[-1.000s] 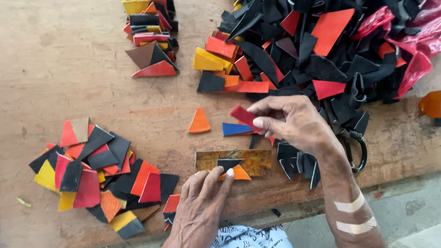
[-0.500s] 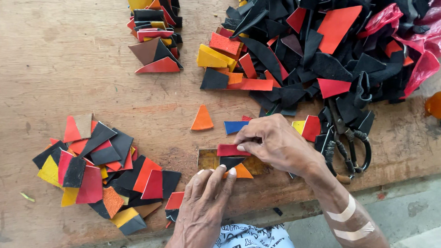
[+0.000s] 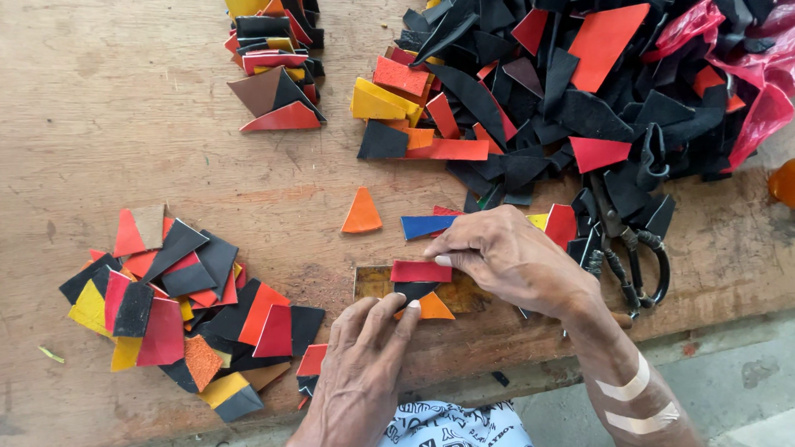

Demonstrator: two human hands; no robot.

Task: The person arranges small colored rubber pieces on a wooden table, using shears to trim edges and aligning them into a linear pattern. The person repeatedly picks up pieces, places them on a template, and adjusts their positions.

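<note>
Head view:
Table [image 3: 103,110]: worn brown wood, scuffed and stained.
Scraps: flat leather-like offcuts, mostly triangles; big black and red heap [image 3: 569,94] at top right; small stack [image 3: 273,56] at top centre; loose pile [image 3: 185,306] at left; lone orange triangle [image 3: 362,211].
Strip [image 3: 382,281]: tan, rectangular, flat on the table.
Red piece [image 3: 421,271]: small rectangle lying on the strip.
Right hand [image 3: 513,259]: thumb and forefinger nearly closed, pinching the red piece's right end.
Left hand [image 3: 363,370]: fingers together, tips pressing a black piece [image 3: 413,291] and an orange piece [image 3: 436,308] on the strip; gripping nothing.
Scissors [image 3: 628,255]: dark metal, just right of the right hand.
</note>
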